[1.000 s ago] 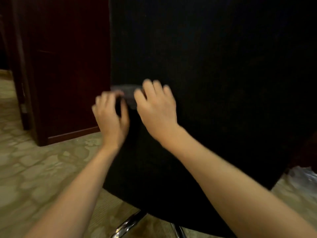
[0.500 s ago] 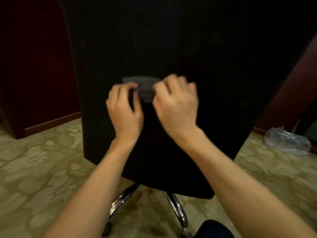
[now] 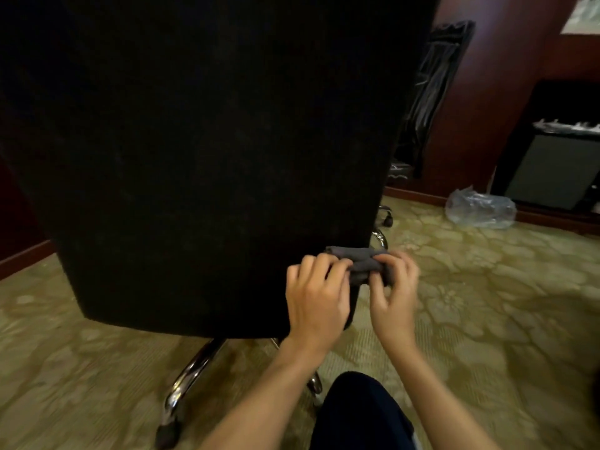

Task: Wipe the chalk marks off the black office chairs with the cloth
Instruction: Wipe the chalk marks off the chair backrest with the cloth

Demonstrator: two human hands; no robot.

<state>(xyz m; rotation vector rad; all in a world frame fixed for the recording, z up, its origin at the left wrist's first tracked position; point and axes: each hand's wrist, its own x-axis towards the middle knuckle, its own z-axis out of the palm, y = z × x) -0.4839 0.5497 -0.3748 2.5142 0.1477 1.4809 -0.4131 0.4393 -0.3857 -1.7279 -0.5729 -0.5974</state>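
Where chair back [image 3: 207, 151] ends, both hands pinch folded cloth [image 3: 363, 264] between them

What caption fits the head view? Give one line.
Both hands, left and right, grip a cloth at the chair edge.

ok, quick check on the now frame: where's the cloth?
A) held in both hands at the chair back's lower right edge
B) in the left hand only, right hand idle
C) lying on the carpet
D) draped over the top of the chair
A: the folded grey cloth is pinched between the left hand and the right hand, up against the lower right edge of the black chair back.
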